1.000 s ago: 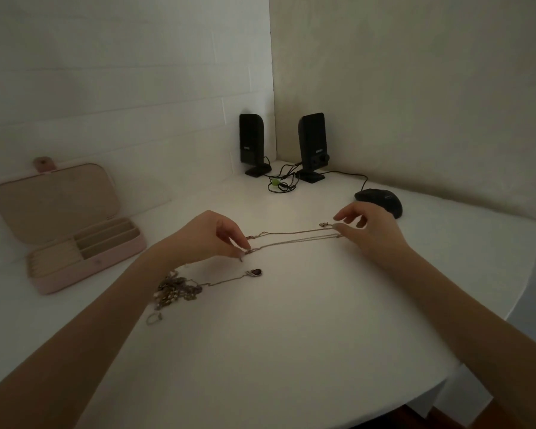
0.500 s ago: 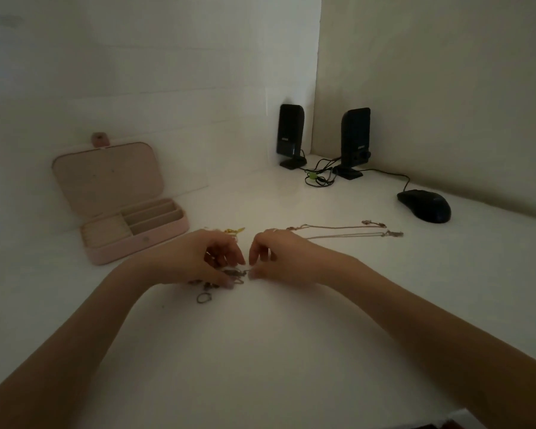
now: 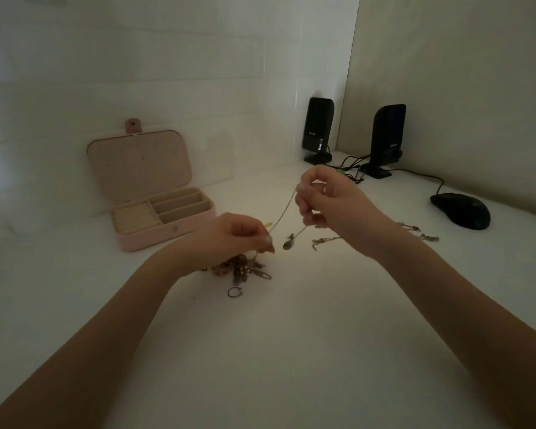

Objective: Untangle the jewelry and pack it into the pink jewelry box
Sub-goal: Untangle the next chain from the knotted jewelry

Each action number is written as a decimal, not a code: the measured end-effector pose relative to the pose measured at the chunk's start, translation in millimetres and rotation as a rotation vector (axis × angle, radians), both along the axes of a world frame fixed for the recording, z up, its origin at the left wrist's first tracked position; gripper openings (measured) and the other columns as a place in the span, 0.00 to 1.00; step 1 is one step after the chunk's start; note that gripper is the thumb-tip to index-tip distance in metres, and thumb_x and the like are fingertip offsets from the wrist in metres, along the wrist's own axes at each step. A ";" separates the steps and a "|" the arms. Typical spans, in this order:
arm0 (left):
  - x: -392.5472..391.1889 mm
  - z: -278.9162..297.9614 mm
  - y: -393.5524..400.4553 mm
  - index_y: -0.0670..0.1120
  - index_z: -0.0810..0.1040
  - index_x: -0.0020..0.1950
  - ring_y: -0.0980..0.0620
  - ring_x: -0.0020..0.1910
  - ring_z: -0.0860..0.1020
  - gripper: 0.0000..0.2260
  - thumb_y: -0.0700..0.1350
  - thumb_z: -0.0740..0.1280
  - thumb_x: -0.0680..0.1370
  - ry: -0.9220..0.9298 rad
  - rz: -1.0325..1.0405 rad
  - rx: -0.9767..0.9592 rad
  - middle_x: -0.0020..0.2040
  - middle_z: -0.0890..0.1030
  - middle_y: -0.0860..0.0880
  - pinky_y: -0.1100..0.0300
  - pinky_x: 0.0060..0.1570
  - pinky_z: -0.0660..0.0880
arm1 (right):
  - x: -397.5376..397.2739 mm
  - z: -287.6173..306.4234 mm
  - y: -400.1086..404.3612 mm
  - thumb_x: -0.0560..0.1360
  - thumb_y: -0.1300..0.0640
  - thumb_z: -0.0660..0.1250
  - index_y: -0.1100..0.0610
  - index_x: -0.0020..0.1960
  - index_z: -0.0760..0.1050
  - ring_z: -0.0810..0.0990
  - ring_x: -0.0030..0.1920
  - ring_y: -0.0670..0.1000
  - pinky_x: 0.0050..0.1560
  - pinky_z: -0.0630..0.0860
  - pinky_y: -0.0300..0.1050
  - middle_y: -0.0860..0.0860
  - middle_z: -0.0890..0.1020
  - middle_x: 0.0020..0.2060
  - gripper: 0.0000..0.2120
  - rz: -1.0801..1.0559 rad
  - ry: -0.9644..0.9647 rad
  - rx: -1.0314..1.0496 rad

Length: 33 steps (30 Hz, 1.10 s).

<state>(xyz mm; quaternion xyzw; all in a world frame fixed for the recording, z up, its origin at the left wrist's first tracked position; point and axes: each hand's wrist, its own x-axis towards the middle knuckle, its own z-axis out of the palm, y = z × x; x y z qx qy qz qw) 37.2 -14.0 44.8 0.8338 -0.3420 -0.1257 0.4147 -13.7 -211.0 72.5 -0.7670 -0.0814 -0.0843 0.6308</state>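
A: Between the two hands, a thin necklace chain (image 3: 283, 209) now rises off the desk. Half a second ago both hands were down together on the tangled jewelry pile (image 3: 240, 269); now the right hand (image 3: 328, 202) has lifted, fingers curled and pinching the chain's upper end, its pendant (image 3: 288, 244) dangling below.

B: And the left hand (image 3: 235, 235)?

A: Low, just over the pile, fingertips pinching the chain's lower run. I judge one piece is being drawn free of the knot.

B: Where does it go?

A: The pink jewelry box (image 3: 164, 218) stands open beyond the left hand, its compartments seemingly bare. Behind the right wrist lies an already straightened chain (image 3: 415, 232); a small ring (image 3: 234, 291) sits just nearer than the pile.
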 end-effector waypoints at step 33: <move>-6.5 17.8 -13.3 0.46 0.76 0.58 0.51 0.48 0.83 0.14 0.41 0.67 0.73 0.452 0.026 -0.724 0.48 0.84 0.48 0.60 0.48 0.79 | -16.8 -10.5 16.0 0.68 0.53 0.68 0.62 0.41 0.76 0.57 0.25 0.45 0.25 0.59 0.36 0.55 0.62 0.28 0.11 0.157 -0.004 0.162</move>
